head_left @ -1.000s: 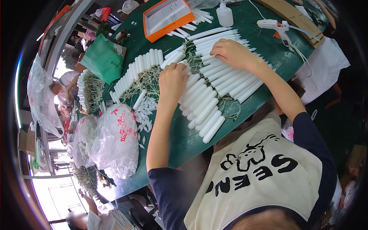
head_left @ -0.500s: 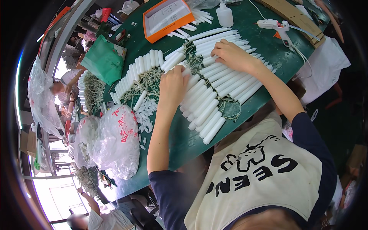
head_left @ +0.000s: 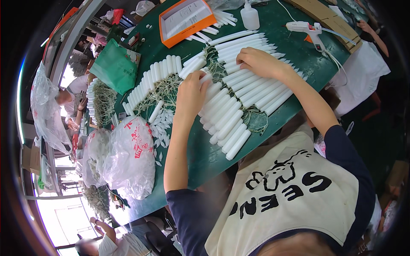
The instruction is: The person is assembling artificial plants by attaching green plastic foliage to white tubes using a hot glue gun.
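Observation:
A row of white taper candles [head_left: 252, 91] with pointed tips lies on the green table [head_left: 200, 170], thin pale wires [head_left: 217, 67] at their blunt ends. My right hand [head_left: 259, 62] rests over the middle of that row, its curled fingers closed on one candle, fingertips partly hidden. Shorter white tubes [head_left: 228, 121] lie stacked to the left of the wires. My left hand [head_left: 190, 94] is above the upper end of this stack, thumb and fingers pinching a white tube [head_left: 206, 78]; most of that tube is covered by the hand.
More wired tubes [head_left: 158, 71] lie farther left, near small white flame-shaped pieces [head_left: 161, 126]. Plastic bags [head_left: 130, 160], a green bag [head_left: 114, 66], an orange box [head_left: 188, 33], a white bottle [head_left: 250, 18] and a glue gun [head_left: 309, 32] surround the work. Other people sit at left.
Both hands stay in nearly the same places, with only slight shifts of the fingers. At the edges, other people's arms have moved.

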Available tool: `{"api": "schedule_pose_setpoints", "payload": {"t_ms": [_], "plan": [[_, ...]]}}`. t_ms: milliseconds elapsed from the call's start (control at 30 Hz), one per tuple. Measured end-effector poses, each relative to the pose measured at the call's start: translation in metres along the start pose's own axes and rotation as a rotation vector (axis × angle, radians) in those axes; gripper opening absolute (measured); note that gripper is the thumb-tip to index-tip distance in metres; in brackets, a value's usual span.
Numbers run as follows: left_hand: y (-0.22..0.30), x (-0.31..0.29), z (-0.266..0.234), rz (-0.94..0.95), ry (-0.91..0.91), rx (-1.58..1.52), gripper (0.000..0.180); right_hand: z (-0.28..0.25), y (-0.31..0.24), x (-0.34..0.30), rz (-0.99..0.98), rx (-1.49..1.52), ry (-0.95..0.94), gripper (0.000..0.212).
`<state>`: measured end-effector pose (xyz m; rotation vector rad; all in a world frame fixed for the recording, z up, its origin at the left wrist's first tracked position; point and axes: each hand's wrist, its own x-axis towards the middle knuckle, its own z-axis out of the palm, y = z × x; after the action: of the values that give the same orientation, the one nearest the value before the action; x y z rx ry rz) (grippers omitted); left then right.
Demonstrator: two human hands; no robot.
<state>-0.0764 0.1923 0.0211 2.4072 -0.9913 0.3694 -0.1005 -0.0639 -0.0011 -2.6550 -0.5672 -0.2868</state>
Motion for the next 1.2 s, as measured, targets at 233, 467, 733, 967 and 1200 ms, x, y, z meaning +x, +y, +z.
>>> {"api": "schedule_pose_setpoints", "payload": {"t_ms": [233,467,733,967,1200], "plan": [[-0.006,-0.003,0.006,-0.049,-0.007,0.042,0.019,-0.003,-0.002,0.001,-0.026,0.062,0.008,0.019],[-0.012,0.006,0.014,-0.03,0.103,0.138,0.022,0.0,-0.007,0.003,-0.015,0.172,0.098,0.022],[-0.02,0.004,0.009,0.014,0.008,0.109,0.016,0.003,-0.001,0.003,-0.031,0.198,0.053,0.022],[-0.015,0.003,0.007,-0.033,0.004,0.136,0.016,0.002,-0.001,0.001,-0.045,0.211,0.085,0.021],[-0.021,0.011,0.015,-0.04,0.069,0.234,0.014,0.004,0.001,0.001,-0.029,0.185,0.087,0.022]]}}
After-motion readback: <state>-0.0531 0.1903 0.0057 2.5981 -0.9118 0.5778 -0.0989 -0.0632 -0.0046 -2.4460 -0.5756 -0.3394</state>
